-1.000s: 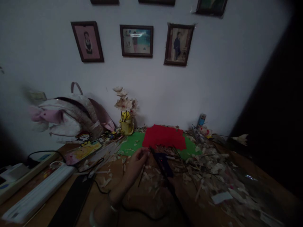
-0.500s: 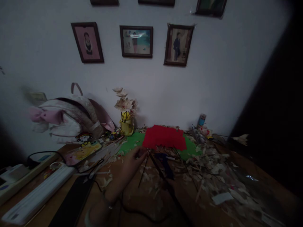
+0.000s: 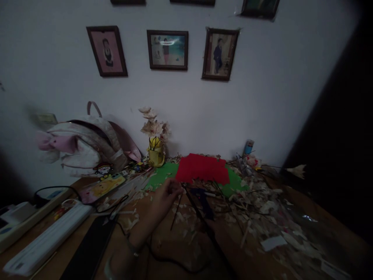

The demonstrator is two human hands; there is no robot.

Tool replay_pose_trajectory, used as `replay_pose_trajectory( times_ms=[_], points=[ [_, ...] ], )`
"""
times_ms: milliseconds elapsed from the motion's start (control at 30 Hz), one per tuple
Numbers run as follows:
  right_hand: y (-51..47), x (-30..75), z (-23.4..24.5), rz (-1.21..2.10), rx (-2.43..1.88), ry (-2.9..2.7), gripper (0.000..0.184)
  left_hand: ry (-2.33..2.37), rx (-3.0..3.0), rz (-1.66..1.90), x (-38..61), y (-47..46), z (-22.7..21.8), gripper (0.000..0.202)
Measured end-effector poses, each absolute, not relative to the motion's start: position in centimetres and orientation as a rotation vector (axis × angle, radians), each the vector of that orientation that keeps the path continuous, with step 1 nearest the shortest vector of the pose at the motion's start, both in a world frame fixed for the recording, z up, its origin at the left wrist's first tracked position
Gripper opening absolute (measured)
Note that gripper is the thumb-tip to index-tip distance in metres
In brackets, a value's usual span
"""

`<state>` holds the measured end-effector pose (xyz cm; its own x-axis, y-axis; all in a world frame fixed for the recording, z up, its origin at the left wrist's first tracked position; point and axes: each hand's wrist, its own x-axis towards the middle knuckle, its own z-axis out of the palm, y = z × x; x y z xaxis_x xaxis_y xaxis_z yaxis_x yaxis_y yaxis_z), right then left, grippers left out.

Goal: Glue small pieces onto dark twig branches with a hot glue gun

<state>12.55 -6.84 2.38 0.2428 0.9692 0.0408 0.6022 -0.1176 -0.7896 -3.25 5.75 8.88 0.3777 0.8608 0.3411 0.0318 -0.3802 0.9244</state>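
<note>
My left hand (image 3: 166, 194) reaches in from the lower left, fingers pinched together at the upper end of a long dark stick (image 3: 196, 209). What lies between those fingertips is too dim to make out. My right hand (image 3: 212, 228), mostly lost in shadow, is closed around the stick lower down, and the stick slants on toward the bottom edge. Just behind the stick lies a dark blue glue gun (image 3: 206, 206) with a pale glue stick at its back. A thin dark twig (image 3: 176, 213) rests on the table beside my left hand.
Red paper (image 3: 202, 170) lies over green paper (image 3: 163, 175) near the wall. Pale scraps (image 3: 262, 202) cover the right side. A flower vase (image 3: 155, 157), a backpack (image 3: 90, 146), a phone (image 3: 107, 187), a white power strip (image 3: 48, 239) and loose cables stand left.
My left hand has shifted very slightly at the stick's upper end. Otherwise the hands and the stick look almost the same.
</note>
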Motion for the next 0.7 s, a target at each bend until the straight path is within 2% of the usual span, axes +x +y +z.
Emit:
replay_pose_trajectory(
  times_ms=[700],
  points=[
    [-7.06,12.65,2.38,0.721,-1.735,-1.42,0.027,0.757,1.74,1.086,-3.39,5.83,8.97,0.013]
  ],
)
